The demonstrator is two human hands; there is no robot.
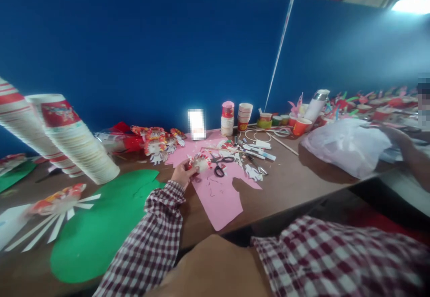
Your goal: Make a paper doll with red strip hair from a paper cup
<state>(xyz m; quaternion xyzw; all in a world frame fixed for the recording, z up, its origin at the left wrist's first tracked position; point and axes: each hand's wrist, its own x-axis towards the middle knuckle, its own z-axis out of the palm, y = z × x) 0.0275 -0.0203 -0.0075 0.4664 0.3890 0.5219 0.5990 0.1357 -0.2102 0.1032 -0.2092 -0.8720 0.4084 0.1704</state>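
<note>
My left hand (183, 172) pinches the edge of a small white paper piece with a red patterned rim (201, 163), above pink paper (223, 194). Black-handled scissors (220, 170) lie just right of that piece, on the pink sheet. The pink sheet has dark pen lines and a cut-out curve on its right edge. My right hand does not show; only its checkered sleeve (322, 252) appears at the lower right.
Green paper (104, 225) and tall leaning cup stacks (77, 140) are at the left. Patterned cut-outs (156, 147) lie behind my hand. Pens (257, 151), short cup stacks (227, 120) and a white plastic bag (346, 147) stand or lie further right.
</note>
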